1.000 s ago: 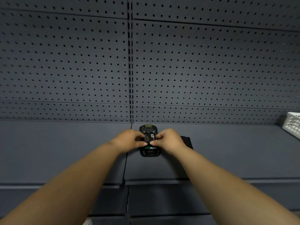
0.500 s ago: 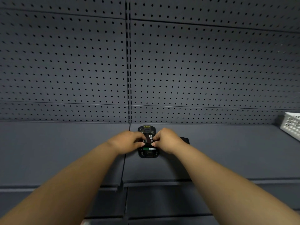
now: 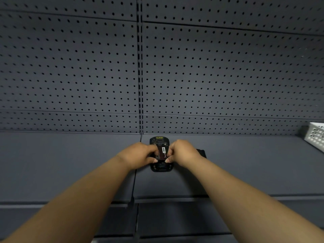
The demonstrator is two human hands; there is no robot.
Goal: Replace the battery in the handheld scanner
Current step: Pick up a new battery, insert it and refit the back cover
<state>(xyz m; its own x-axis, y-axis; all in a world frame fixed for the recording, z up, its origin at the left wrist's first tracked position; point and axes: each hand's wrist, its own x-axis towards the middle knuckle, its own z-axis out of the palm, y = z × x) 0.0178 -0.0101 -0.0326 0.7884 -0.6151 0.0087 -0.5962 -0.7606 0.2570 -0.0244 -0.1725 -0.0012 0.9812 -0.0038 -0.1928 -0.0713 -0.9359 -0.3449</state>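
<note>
A black handheld scanner (image 3: 159,141) lies back-up on the grey shelf (image 3: 245,163), its open battery bay facing me. A dark battery (image 3: 161,153) with a white barcode label sits over the bay, between my fingers. My left hand (image 3: 138,153) pinches the battery's left edge and my right hand (image 3: 182,152) pinches its right edge. Both thumbs press at the battery's near end. The scanner's lower end (image 3: 162,168) shows below my thumbs. A flat black piece (image 3: 201,152), partly hidden behind my right hand, lies on the shelf.
A white perforated basket (image 3: 315,137) stands at the far right of the shelf. A grey pegboard wall (image 3: 210,76) rises right behind the scanner. The shelf's front lip (image 3: 175,199) runs below my forearms, with a lower shelf underneath.
My thumbs have slid toward the near end of the battery, and more of its label now shows. The green strip seen in the bay earlier is covered.
</note>
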